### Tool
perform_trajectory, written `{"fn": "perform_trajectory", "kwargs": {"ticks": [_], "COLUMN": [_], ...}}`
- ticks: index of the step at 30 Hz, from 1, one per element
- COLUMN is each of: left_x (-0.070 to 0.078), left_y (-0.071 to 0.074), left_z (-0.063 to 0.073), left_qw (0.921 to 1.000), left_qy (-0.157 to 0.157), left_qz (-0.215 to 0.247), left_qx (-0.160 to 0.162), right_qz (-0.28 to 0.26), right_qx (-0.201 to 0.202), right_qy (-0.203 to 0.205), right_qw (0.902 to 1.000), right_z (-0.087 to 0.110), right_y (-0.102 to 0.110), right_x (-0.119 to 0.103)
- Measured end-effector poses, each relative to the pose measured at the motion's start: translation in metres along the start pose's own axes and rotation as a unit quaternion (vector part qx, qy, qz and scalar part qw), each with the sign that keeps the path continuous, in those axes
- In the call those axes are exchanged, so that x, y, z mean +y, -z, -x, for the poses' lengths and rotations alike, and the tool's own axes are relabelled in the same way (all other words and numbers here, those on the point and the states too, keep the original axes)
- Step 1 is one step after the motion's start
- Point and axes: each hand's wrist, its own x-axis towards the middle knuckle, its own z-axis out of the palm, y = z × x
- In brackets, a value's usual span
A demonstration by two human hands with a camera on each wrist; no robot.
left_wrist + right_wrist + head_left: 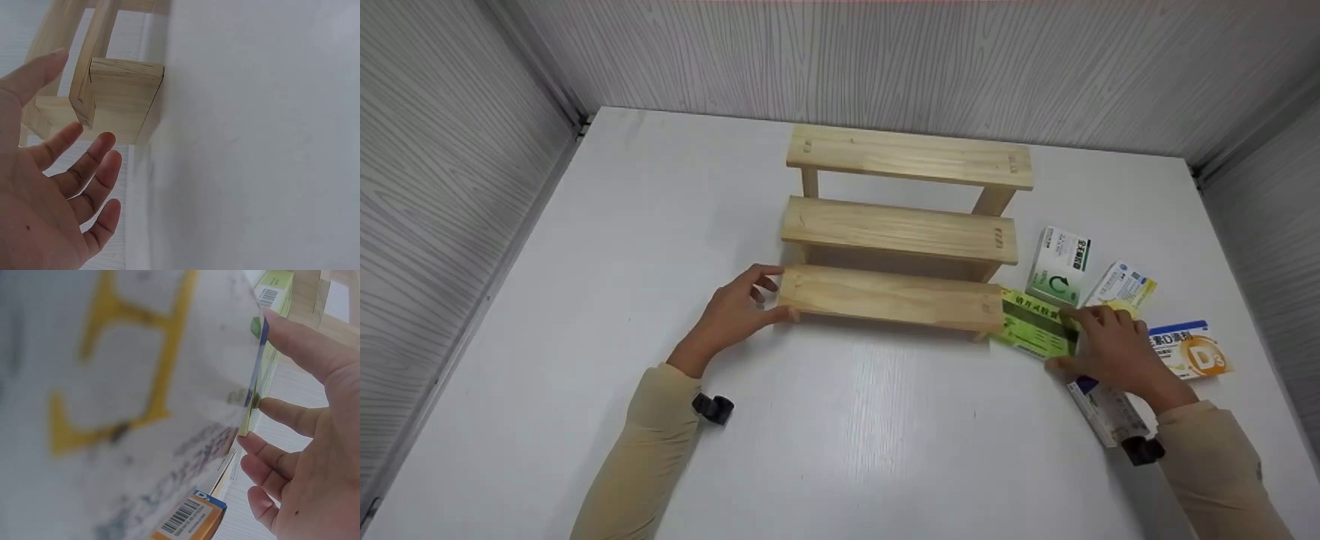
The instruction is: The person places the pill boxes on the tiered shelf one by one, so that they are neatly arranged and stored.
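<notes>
- Stand (898,226), wooden, three-tiered, on tabletop (877,427).
- Left hand (733,311) loosely spread around left end of lowest step (885,296).
- Right hand (1114,351) half-curled, pinching green box (1033,328) across its right end.

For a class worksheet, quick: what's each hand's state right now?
Left hand: open, at the end of the lowest wooden step.
Right hand: holding the green box.

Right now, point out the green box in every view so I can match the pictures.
Head: green box right of centre, just right of the wooden rack's lowest step, the right hand at its right end.
Left wrist: not in it.
Right wrist: upper right, a narrow green strip beside the hand.
Shared landmark: the wooden rack, at upper right in the right wrist view.
</notes>
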Motion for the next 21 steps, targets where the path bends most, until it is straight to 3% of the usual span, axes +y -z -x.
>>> {"fn": "perform_trajectory", "kwargs": {"ticks": [9, 21], "left_x": [-0.001, -0.001], "left_y": [-0.002, -0.004], "left_z": [-0.001, -0.005], "left_qw": [0.9999, 0.9993], "left_qy": [-0.005, 0.008], "left_qz": [-0.005, 0.025], "left_qx": [0.013, 0.026], "right_qz": [-0.017, -0.051], "right_qx": [-0.004, 0.05], "right_qy": [-0.008, 0.0], "right_qw": [0.9998, 0.9975], "right_z": [0.002, 0.021], "right_y": [0.004, 0.024], "right_x": [0.003, 0.019]}}
